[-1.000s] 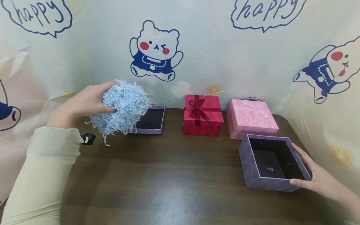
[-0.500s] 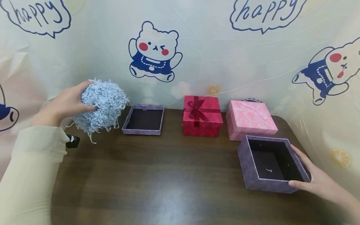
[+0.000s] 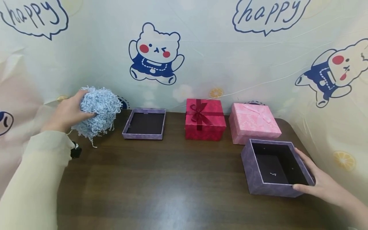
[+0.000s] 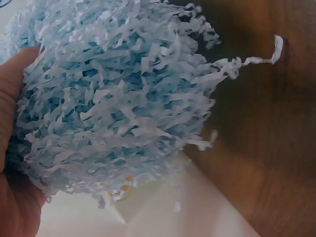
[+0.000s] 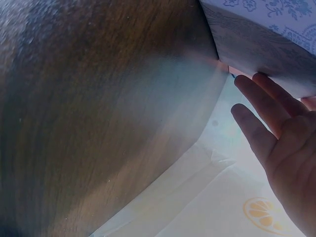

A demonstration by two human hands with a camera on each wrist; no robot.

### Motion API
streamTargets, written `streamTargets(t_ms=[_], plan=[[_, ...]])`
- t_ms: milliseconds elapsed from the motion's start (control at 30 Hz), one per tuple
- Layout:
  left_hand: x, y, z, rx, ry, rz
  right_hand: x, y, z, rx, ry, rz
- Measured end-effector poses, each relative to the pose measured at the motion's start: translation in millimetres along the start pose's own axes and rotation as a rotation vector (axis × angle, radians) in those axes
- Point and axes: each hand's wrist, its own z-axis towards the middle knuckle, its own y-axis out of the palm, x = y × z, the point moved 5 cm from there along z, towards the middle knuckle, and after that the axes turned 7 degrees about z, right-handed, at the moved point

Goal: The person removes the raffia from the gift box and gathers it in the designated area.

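Over the left part of the table, my left hand grips a ball of light blue shredded paper. Loose strands hang from it, and in the left wrist view the crinkled shreds fill most of the picture beside the thumb. On the right, my right hand holds the right side of a purple box base, thumb at the near rim and index finger towards the far corner. The box has no lid on; a small pale scrap lies on its black floor. Other fingers extend along its outer wall in the right wrist view.
A purple box lid lies inside-up at the back, left of centre. A red gift box with a bow and a pink gift box stand along the back edge. Behind the brown table hangs a printed curtain.
My left hand has carried the shredded paper leftwards, away from the purple lid, which is now fully visible. The right hand and purple box have stayed put.
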Motion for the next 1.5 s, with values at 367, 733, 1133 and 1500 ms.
streamTargets(t_ms=[367, 733, 1133, 1500], plan=[[-11.4, 37.2, 10.5, -0.055, -0.015, 0.027, -0.3, 0.2, -1.2, 0.006, 0.010, -0.004], [-26.6, 57.1, 5.8, -0.081, -0.045, 0.001, -1.6, -0.3, 0.9, 0.003, 0.008, -0.005], [-19.8, 46.0, 1.3, -0.098, -0.036, -0.043, -0.9, -1.0, -0.1, 0.003, 0.010, -0.011], [-16.3, 29.3, -5.8, -0.074, -0.010, -0.016, 0.8, -3.1, 1.5, -0.006, 0.008, -0.026]])
